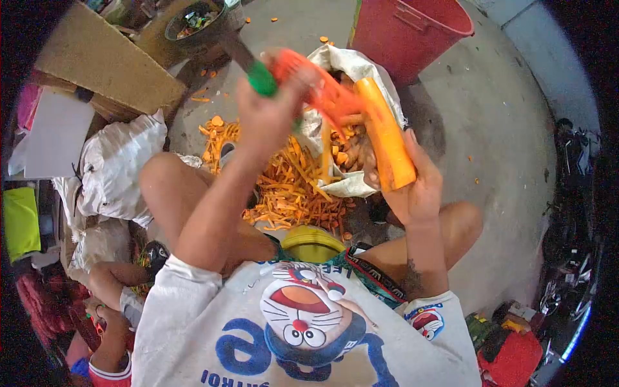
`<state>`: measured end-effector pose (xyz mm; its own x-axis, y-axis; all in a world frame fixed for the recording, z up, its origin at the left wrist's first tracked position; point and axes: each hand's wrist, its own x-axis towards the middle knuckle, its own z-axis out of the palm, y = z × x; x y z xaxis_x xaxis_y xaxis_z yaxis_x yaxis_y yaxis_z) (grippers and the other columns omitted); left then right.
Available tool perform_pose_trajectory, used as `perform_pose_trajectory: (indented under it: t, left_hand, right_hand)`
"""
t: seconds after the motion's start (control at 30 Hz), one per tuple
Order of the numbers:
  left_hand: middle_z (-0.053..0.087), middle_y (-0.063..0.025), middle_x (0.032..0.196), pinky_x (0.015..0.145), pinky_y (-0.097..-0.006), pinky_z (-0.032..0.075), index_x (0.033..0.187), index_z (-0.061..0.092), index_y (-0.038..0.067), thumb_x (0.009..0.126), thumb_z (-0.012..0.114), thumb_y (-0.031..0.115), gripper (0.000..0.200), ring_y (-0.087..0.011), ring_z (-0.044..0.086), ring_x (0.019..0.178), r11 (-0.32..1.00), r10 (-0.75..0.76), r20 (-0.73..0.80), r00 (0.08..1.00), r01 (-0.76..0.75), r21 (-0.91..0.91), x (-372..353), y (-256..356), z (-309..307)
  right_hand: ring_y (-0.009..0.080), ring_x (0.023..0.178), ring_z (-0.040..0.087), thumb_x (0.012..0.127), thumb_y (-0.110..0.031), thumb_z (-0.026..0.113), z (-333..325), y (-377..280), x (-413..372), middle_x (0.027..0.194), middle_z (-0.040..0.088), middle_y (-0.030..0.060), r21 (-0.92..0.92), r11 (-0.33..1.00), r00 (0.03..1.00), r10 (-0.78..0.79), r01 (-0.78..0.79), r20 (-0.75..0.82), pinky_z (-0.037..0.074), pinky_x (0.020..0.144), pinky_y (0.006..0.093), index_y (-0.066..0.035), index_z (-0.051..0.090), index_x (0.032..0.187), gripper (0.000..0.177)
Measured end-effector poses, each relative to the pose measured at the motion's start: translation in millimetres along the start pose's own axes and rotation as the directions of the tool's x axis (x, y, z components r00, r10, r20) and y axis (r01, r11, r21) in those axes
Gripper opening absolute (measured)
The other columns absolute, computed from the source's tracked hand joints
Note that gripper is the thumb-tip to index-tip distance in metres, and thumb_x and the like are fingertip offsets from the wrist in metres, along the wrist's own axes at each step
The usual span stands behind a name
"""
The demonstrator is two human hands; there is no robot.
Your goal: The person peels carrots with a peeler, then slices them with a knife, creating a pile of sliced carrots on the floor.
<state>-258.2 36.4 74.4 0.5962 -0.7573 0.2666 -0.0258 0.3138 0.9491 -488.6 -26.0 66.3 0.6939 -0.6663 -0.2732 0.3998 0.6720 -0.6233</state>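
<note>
In my right hand point(419, 180) is a thick, peeled orange carrot point(385, 138), tilted, its cut end toward me. My left hand point(271, 113) is closed around a green handle point(262, 79) from which a dark, blurred blade points up and away. A red-orange object point(309, 80), smeared by motion, lies along the same hand and reaches to the carrot; I cannot make out its kind. Below my hands spreads a heap of orange peel strips point(290, 184). Behind the carrot stands an open white sack point(351, 187) with brownish and orange pieces inside.
A yellow container point(313, 242) sits between my legs. Beyond the sack is a red bucket point(412, 39). At left are cardboard point(109, 61), a stuffed white sack point(122, 164) and a dark basin point(222, 29). Another person's hand point(97, 316) shows at lower left.
</note>
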Motion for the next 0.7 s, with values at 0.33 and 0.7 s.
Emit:
perform_pose_trajectory:
  t: [0.33, 0.7]
  left_hand:
    - [0.068, 0.0003, 0.077, 0.052, -0.0233, 0.046, 0.100, 0.066, 0.003, 0.093, 0.076, 0.015, 0.017, -0.0056, 0.059, 0.062, 0.992, 0.129, -0.134, 0.983, -0.126, 0.027, 34.3, -13.4, -28.9]
    - [0.067, -0.0001, 0.083, 0.058, -0.0226, 0.049, 0.102, 0.065, 0.005, 0.089, 0.078, 0.012, 0.020, -0.0074, 0.061, 0.068, 0.992, 0.108, 0.076, 0.991, -0.102, -0.080, -15.6, -0.1, 14.8]
  right_hand:
    - [0.0202, 0.085, 0.058, 0.107, -0.032, 0.043, 16.0, 0.6, -12.4, 0.104, 0.062, 0.0139, -0.189, 0.982, 0.993, 0.014, 0.008, 0.117, 0.047, 0.076, 0.0328, 0.006, 0.048, 0.141, 0.052]
    - [0.0209, 0.083, 0.062, 0.104, -0.036, 0.047, -2.7, 7.2, -10.0, 0.105, 0.065, 0.0168, -0.235, 0.970, 0.998, -0.058, 0.059, 0.010, 0.050, 0.072, 0.0334, 0.005, 0.050, 0.139, 0.054]
